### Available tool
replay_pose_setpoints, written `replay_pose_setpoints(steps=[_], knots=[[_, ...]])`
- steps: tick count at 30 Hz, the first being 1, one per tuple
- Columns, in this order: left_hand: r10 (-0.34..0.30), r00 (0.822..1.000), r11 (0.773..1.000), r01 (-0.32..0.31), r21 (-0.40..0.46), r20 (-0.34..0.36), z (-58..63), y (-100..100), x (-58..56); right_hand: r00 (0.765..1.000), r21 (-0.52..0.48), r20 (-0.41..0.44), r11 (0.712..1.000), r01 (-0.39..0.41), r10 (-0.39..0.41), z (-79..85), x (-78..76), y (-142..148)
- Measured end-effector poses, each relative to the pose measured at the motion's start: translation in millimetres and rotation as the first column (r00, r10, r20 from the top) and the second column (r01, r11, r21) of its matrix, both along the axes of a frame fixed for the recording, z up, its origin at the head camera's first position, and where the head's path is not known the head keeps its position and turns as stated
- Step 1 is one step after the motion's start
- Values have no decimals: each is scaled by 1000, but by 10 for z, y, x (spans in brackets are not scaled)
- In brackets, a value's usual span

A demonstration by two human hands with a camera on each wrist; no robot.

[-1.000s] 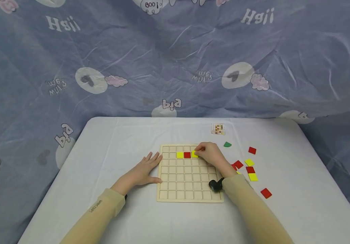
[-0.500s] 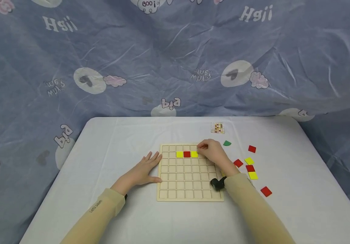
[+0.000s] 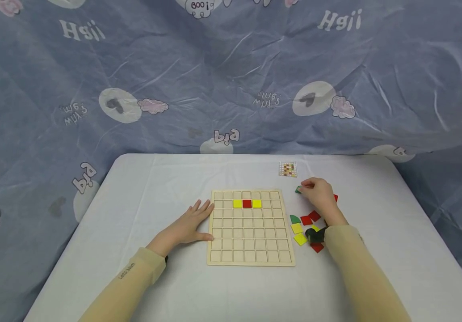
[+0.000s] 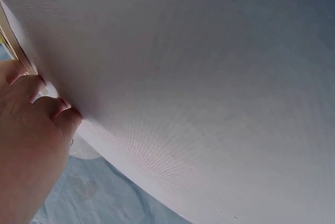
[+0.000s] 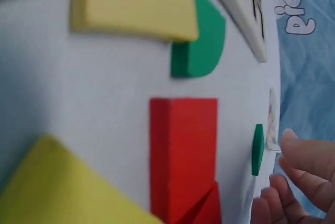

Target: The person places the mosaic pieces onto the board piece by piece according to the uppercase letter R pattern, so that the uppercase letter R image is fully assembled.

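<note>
A wooden grid board (image 3: 251,245) lies on the table, with a red square tile (image 3: 247,204) between two yellow square tiles (image 3: 237,204) in its second row from the back. My left hand (image 3: 188,225) rests flat at the board's left edge, fingers spread. Past the board's back right corner, my right hand (image 3: 320,195) hovers by a green quarter-round tile (image 3: 297,189) and partly covers it in the head view. The right wrist view shows thumb and fingers loosely bent beside that green tile (image 5: 257,149), with a gap and nothing held.
Several loose red and yellow tiles (image 3: 296,228) lie right of the board, with a second green quarter-round tile (image 3: 294,219) among them. A small printed pattern card (image 3: 287,169) lies at the back of the table (image 3: 174,286). A patterned curtain (image 3: 223,76) hangs behind.
My right hand has let go of the right-hand yellow tile in the board's second row and moved right to the green quarter-round tile. The left hand has stayed put.
</note>
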State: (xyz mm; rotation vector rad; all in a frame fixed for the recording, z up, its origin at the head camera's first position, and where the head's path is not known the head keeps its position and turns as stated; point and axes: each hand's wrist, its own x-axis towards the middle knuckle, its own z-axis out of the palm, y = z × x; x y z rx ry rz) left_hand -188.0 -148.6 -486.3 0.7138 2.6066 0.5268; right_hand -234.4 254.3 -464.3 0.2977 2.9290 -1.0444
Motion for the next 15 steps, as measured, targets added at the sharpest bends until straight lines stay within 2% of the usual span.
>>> replay_pose_setpoints(steps=[8, 15], knots=[[4, 1000, 1000, -4, 9, 5, -38, -3, 1, 998, 55, 56, 998, -2, -1, -92, -48, -9], [8, 1000, 1000, -8, -2, 3, -22, -6, -10, 998, 64, 49, 998, 22, -25, -88, -76, -29]])
